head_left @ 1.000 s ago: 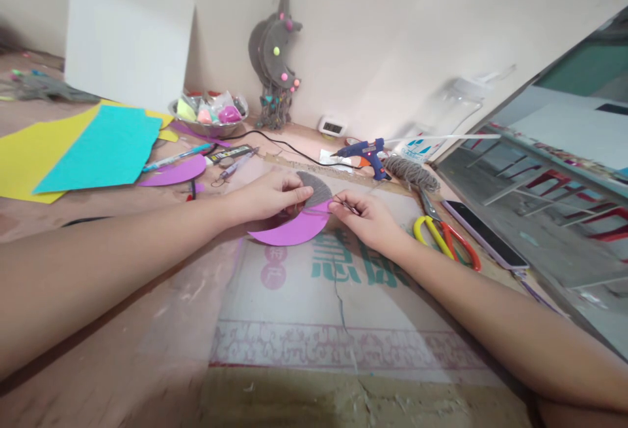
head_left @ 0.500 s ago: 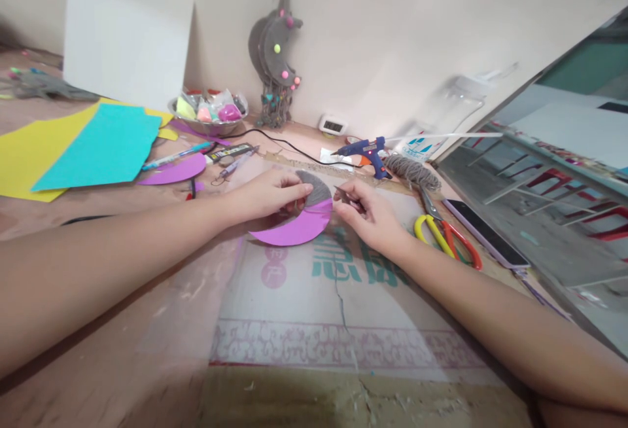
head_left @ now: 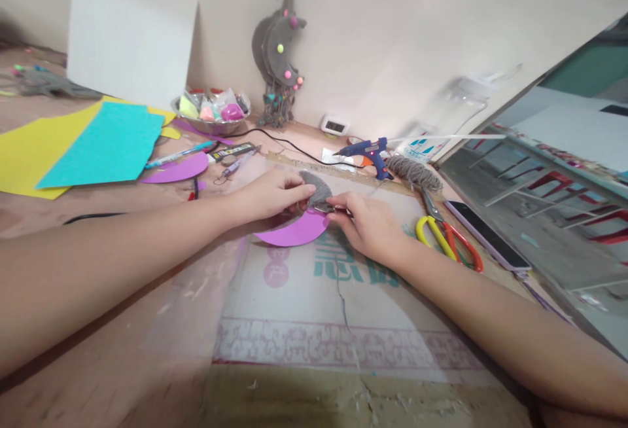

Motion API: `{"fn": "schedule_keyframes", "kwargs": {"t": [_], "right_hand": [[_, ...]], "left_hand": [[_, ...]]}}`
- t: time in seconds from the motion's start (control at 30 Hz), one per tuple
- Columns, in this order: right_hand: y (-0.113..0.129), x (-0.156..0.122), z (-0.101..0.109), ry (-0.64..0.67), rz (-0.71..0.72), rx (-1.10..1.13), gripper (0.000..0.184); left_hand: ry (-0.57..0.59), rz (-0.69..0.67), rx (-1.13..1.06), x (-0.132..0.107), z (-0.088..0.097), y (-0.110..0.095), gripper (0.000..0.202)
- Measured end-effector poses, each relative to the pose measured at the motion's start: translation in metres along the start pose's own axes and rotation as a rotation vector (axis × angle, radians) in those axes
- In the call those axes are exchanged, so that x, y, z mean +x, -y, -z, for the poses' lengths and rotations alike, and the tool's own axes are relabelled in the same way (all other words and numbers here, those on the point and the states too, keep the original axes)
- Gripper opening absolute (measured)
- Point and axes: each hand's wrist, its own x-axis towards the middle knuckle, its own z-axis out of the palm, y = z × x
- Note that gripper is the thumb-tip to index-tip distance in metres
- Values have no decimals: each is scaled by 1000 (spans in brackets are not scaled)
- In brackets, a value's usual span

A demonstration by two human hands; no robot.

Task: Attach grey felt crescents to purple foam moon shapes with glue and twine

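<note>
My left hand point(head_left: 277, 194) pinches a purple paper crescent point(head_left: 295, 230) near its middle. The crescent's upper part is wrapped in grey yarn point(head_left: 316, 186); its lower part is bare purple. At the wrapped part's right edge my right hand point(head_left: 364, 220) is closed, thumb and forefinger pressed together on a small thin item too hidden to name. Below both hands lies a printed sheet under clear plastic point(head_left: 294, 297).
A blue glue gun point(head_left: 370, 153), a grey yarn bundle point(head_left: 415, 174), scissors point(head_left: 449, 238) and a phone point(head_left: 485, 235) sit right. Left are coloured sheets point(head_left: 105, 146), another purple crescent point(head_left: 179, 169) and a bowl point(head_left: 216, 128). A finished moon ornament point(head_left: 277, 55) leans on the wall.
My right hand has moved left, from just beside the crescent to the edge of its yarn-wrapped part, and its fingertips have closed together. My left hand keeps its hold.
</note>
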Motion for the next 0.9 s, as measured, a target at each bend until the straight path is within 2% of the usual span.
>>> {"fn": "schedule_keyframes", "kwargs": {"t": [0.9], "right_hand": [[-1, -1, -2, 4, 58, -14, 30]], "left_hand": [[11, -46, 36, 0, 0, 2, 35]]}}
